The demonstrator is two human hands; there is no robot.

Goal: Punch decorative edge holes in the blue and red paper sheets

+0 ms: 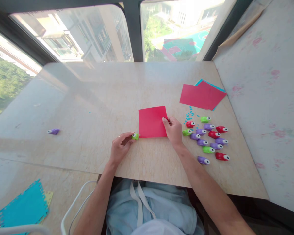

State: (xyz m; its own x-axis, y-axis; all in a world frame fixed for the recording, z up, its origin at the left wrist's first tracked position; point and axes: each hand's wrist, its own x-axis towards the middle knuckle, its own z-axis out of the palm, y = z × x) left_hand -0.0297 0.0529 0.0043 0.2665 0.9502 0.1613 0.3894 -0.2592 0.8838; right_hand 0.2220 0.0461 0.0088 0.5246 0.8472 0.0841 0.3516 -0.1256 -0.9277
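A red sheet of paper (152,122) lies in the middle of the table before me. My right hand (173,130) pinches its right edge between thumb and fingers. At the sheet's lower left corner sits a small green craft punch (135,136), gripped between the thumb and fingers of my left hand (122,147). A small mark shows on the red paper just beside the punch. Whether the paper's corner is inside the punch's slot I cannot tell.
Several red, green and purple craft punches (208,149) stand at the right, near blue paper bits (189,114). Red and blue sheets (202,94) lie behind them. A purple punch (54,131) is far left. A blue sheet with notched edges (24,205) and a white cable (74,199) are lower left.
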